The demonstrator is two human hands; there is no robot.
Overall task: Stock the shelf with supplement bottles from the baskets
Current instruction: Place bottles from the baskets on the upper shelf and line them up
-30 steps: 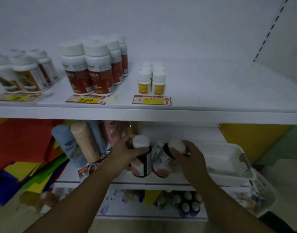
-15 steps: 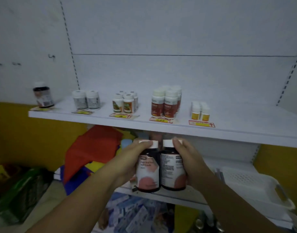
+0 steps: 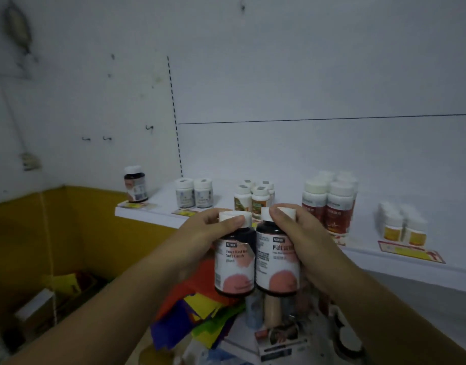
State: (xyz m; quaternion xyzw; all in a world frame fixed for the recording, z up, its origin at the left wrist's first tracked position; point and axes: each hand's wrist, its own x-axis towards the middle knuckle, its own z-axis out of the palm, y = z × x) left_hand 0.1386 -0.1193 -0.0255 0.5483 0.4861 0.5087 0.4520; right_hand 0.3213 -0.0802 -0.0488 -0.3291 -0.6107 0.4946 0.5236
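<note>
My left hand [image 3: 200, 233] grips a dark supplement bottle [image 3: 234, 262] with a white cap and a pink-and-white label. My right hand [image 3: 303, 233] grips a second matching bottle [image 3: 276, 262]. Both bottles are upright, side by side and touching, held in the air in front of the white shelf [image 3: 153, 210]. A matching dark bottle [image 3: 135, 184] stands alone at the shelf's far left end, well to the left of my hands.
Along the shelf stand two grey-label bottles [image 3: 193, 193], green-and-orange bottles [image 3: 253, 200], tall red-label bottles [image 3: 329, 204] and small yellow-label bottles [image 3: 403, 225], with price tags at the front edge. Colourful bags [image 3: 200, 306] and lower-shelf products lie below. A cardboard box [image 3: 47, 299] sits lower left.
Both hands lifted the two bottles from the lower shelf up to the height of the upper shelf. The view swung left, bringing the shelf's left end into sight.
</note>
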